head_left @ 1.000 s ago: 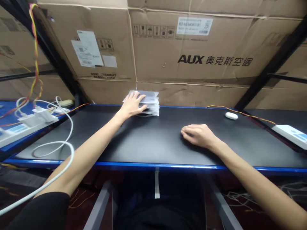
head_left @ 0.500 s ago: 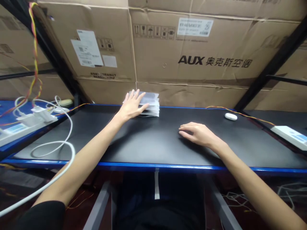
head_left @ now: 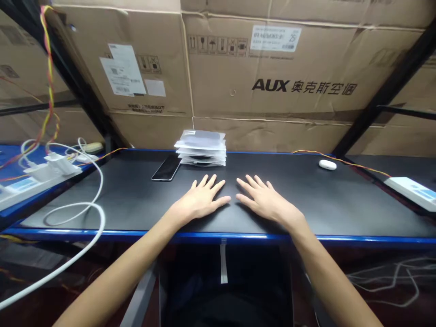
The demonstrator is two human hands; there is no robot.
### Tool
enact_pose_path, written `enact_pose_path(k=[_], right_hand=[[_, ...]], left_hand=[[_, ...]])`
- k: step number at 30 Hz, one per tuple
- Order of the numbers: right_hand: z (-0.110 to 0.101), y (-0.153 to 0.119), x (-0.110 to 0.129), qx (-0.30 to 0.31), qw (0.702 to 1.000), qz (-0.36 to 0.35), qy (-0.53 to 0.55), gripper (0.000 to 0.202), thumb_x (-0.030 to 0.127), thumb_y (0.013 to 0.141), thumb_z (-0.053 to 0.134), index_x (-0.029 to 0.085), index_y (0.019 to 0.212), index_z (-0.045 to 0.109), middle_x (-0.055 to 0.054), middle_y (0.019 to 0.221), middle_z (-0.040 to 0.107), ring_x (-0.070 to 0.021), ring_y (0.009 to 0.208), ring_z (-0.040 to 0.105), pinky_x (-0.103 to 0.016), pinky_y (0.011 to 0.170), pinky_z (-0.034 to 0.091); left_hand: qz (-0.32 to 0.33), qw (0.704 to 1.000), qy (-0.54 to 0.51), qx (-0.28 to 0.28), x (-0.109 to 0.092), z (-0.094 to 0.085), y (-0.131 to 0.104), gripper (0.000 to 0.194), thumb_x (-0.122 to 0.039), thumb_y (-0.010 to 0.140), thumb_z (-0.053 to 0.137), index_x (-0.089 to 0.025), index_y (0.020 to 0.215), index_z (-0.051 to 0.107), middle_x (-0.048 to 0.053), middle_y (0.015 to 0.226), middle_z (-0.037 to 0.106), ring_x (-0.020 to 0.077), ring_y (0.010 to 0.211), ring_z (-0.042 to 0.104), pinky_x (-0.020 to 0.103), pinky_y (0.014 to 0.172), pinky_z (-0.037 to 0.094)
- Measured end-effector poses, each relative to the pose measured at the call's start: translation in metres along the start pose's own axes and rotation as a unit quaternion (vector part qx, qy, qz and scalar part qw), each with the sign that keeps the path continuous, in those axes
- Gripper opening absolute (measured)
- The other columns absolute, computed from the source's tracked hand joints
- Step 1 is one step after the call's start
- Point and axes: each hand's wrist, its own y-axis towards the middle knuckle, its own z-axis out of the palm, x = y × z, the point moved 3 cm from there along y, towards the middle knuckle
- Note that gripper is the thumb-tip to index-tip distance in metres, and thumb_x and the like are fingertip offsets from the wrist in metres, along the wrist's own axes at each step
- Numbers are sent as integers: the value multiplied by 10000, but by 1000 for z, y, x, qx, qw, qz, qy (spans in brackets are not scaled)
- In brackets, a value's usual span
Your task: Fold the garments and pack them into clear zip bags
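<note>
Palm down and fingers spread, my left hand (head_left: 200,199) is over the black tabletop (head_left: 136,204), holding nothing. My right hand (head_left: 264,195) mirrors it a short way to the right, also flat, spread and bare of objects. Beyond my left hand, at the table's back edge, stands a stack of whitish, translucent packets (head_left: 201,147), layered unevenly. Left of that stack lies a dark smartphone (head_left: 166,168), screen up, its far end close to the packets. Neither hand touches the stack or the phone.
Large cardboard boxes (head_left: 231,100) form a wall behind the table. A small white case (head_left: 327,165) lies at the back right, near a white power strip (head_left: 413,190). At left are another power strip with plugs (head_left: 44,175) and a looping white cable (head_left: 102,213).
My left hand has come off the packet stack, back toward me and slightly right, uncovering the phone. My right hand has moved a little left and its fingers have spread.
</note>
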Motion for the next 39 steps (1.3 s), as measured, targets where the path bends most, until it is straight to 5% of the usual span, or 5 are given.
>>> enact_pose_path(k=[13,39], right_hand=[[8,-8,-8,6,1000,-9,6,862,814,932,220,303,1626,205,-98,1703,115,-315,1564,25,-599,1235,58],[5,-1,-3,19,1000,-9,-9,828,778,952,256,294,1623,219,-118,1694,162,-371,1556,85,-656,1208,118]], left_hand=[[-45,997,-1,-55,-11,18,-12,754,-694,1004,225,-265,1624,221,99,1691,129,378,1563,81,656,1222,112],[-23,999,-14,-46,-11,15,-13,813,-764,969,218,-281,1623,214,74,1693,119,366,1567,63,656,1227,103]])
